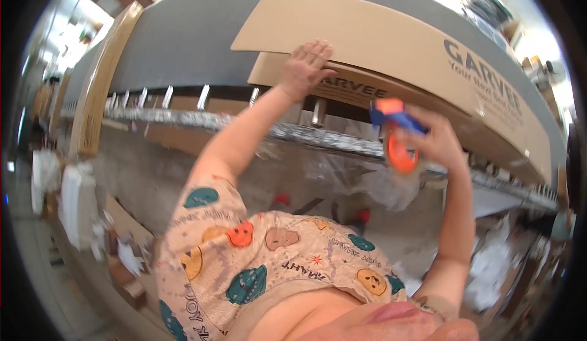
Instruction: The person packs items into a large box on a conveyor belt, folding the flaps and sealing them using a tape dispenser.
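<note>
A long flat cardboard box [367,32] with dark printing lies across the conveyor in front of me. My left hand [307,66] rests on the near edge of its upper flap, fingers stretched out over the cardboard. Below that flap, a strip of the box's printed side shows. My right hand [433,134] grips a blue and orange tape dispenser [400,136], slightly smeared by motion, close to the near side of the box. The dispenser's orange wheel hangs beneath the hand.
The grey conveyor belt [177,41] runs from left to right, with a metal rail [318,138] along its near edge. Another long carton [98,90] stands at the left. White foam [78,203], cardboard scraps and clear plastic [489,267] lie on the floor.
</note>
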The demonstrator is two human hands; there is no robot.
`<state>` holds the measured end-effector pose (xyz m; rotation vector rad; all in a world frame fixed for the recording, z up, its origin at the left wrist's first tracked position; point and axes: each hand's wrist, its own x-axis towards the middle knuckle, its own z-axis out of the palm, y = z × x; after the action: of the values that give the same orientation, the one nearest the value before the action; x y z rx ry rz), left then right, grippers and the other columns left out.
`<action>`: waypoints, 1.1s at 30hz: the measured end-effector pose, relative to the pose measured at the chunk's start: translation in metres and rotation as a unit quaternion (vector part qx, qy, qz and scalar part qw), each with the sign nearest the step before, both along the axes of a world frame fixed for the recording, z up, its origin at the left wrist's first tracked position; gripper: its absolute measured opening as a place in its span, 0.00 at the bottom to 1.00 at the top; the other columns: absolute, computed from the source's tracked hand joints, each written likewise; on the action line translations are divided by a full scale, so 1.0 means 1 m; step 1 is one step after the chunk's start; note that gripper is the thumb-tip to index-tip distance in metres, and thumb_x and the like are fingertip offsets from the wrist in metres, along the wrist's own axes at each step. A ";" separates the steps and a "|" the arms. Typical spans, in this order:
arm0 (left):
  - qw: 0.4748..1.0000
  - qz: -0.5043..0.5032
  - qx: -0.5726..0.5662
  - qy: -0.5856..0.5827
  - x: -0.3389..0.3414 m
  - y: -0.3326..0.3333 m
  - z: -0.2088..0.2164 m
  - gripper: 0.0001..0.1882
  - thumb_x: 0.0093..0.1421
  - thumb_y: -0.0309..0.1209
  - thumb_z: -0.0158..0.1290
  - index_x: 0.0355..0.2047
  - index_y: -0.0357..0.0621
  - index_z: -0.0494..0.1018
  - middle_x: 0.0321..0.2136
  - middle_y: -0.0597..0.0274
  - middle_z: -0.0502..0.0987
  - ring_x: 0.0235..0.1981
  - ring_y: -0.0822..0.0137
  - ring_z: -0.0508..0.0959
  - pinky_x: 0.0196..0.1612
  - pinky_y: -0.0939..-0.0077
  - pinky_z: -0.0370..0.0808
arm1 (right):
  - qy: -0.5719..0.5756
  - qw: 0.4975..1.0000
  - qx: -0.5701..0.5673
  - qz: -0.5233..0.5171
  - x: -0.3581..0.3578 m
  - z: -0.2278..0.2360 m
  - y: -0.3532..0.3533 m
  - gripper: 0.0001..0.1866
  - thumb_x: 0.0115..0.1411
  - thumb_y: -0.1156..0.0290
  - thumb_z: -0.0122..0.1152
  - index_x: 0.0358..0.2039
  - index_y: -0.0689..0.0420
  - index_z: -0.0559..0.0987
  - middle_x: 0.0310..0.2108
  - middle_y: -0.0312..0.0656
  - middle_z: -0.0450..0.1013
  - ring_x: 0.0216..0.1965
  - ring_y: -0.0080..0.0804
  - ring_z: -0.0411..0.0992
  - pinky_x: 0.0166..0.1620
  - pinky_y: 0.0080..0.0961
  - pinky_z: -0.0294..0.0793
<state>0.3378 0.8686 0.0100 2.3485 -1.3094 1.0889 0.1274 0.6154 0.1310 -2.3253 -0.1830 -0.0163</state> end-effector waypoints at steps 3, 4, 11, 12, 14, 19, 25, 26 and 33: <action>0.993 -0.044 -0.101 0.035 0.001 0.003 -0.003 0.24 0.51 0.43 0.58 0.47 0.46 0.71 0.48 0.61 0.73 0.51 0.61 0.71 0.55 0.67 0.67 | -0.044 0.985 -0.119 -0.117 0.109 0.039 0.063 0.29 0.48 0.44 0.63 0.37 0.58 0.80 0.27 0.43 0.77 0.28 0.26 0.75 0.35 0.26 0.74; 0.992 -0.054 -0.104 0.047 0.002 0.005 -0.001 0.24 0.51 0.43 0.58 0.47 0.46 0.71 0.48 0.61 0.73 0.51 0.61 0.71 0.55 0.67 0.67 | -0.067 0.958 -0.223 -0.169 0.142 0.062 0.077 0.31 0.52 0.41 0.56 0.40 0.59 0.79 0.25 0.41 0.76 0.28 0.28 0.73 0.32 0.27 0.71; 0.977 -0.127 -0.167 0.025 0.029 0.039 -0.012 0.15 0.50 0.35 0.59 0.39 0.47 0.76 0.42 0.63 0.78 0.47 0.63 0.75 0.52 0.68 0.70 | 0.076 0.958 -0.239 -0.137 0.180 -0.004 0.117 0.27 0.51 0.44 0.58 0.34 0.59 0.81 0.24 0.46 0.75 0.25 0.37 0.73 0.32 0.29 0.72; 0.978 -0.116 -0.171 0.031 0.033 0.049 -0.017 0.15 0.50 0.35 0.59 0.39 0.47 0.76 0.42 0.63 0.78 0.47 0.63 0.75 0.52 0.68 0.70 | 0.005 0.956 -0.236 -0.176 0.139 0.002 0.160 0.25 0.50 0.48 0.60 0.38 0.57 0.80 0.25 0.47 0.76 0.26 0.40 0.74 0.33 0.32 0.73; 0.981 -0.129 -0.139 0.028 0.030 0.047 -0.008 0.14 0.52 0.35 0.58 0.39 0.46 0.76 0.42 0.63 0.77 0.47 0.63 0.75 0.52 0.67 0.70 | 0.051 0.885 -0.380 -0.264 0.080 -0.021 0.186 0.32 0.47 0.40 0.58 0.45 0.51 0.76 0.29 0.59 0.75 0.34 0.52 0.76 0.39 0.39 0.75; 0.983 -0.125 -0.109 0.080 0.026 0.043 0.000 0.19 0.49 0.41 0.59 0.38 0.44 0.77 0.43 0.58 0.77 0.48 0.60 0.75 0.51 0.67 0.71 | 0.142 0.885 -0.343 -0.280 0.095 -0.062 0.204 0.33 0.46 0.44 0.58 0.43 0.59 0.78 0.31 0.59 0.75 0.36 0.53 0.76 0.42 0.40 0.75; 0.978 -0.080 0.164 0.100 0.028 -0.007 0.027 0.39 0.46 0.44 0.62 0.55 0.36 0.63 0.57 0.46 0.64 0.60 0.53 0.62 0.61 0.65 0.60 | 0.317 0.925 -0.024 -0.209 0.131 -0.099 0.129 0.33 0.41 0.49 0.66 0.41 0.62 0.79 0.36 0.49 0.77 0.39 0.37 0.76 0.45 0.32 0.73; 0.968 -0.058 0.203 0.135 0.033 -0.023 0.025 0.44 0.44 0.45 0.63 0.57 0.35 0.60 0.58 0.45 0.61 0.61 0.53 0.60 0.63 0.63 0.56 | 0.242 0.951 -0.061 -0.181 0.121 -0.114 0.113 0.33 0.40 0.50 0.68 0.42 0.62 0.79 0.36 0.49 0.77 0.39 0.34 0.75 0.45 0.30 0.72; 0.991 0.103 0.084 0.000 -0.019 -0.005 0.002 0.38 0.50 0.41 0.61 0.57 0.35 0.60 0.56 0.47 0.65 0.57 0.52 0.65 0.60 0.60 0.59 | 0.125 0.888 0.401 -0.185 -0.030 -0.070 0.038 0.39 0.40 0.70 0.64 0.57 0.63 0.67 0.47 0.44 0.70 0.47 0.30 0.69 0.52 0.24 0.66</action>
<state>0.3186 0.8638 0.0123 2.6571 -1.2226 1.0718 0.0979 0.6535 0.0610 -1.4789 0.3466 0.0168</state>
